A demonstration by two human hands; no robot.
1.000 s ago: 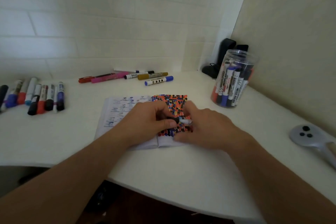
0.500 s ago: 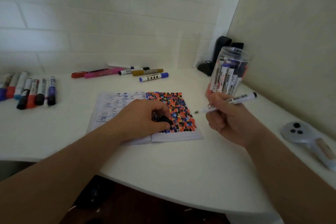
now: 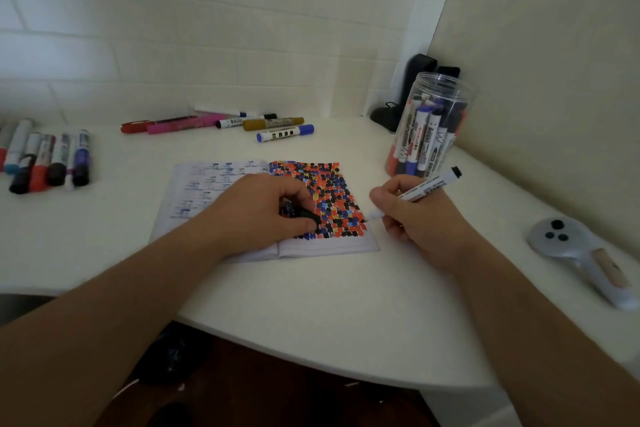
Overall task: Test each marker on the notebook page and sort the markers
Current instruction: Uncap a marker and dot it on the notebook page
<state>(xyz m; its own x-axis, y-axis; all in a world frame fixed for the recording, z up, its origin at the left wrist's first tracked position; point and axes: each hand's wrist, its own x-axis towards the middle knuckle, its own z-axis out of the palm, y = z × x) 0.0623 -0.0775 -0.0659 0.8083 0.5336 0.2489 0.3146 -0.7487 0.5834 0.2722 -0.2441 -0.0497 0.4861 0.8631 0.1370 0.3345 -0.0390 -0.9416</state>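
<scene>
Head view: our right hand (image 3: 420, 218) pinches the marker (image 3: 420, 191) at the notebook (image 3: 332, 246) edge; our left hand (image 3: 263, 215) curls on the cap (image 3: 308, 215); the tip may slip onto the desk (image 3: 311, 305).

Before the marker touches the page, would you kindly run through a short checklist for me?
1. Cap off: ok, the left hand holds the black cap.
2. Marker gripped for writing by the right hand: ok.
3. Tip at the dotted page's right edge: ok; contact cannot tell.
4. Notebook held down by the left hand: ok.
5. Blank space on the page: ok, a strip below the dots.
6. Ink works: cannot tell.
</scene>
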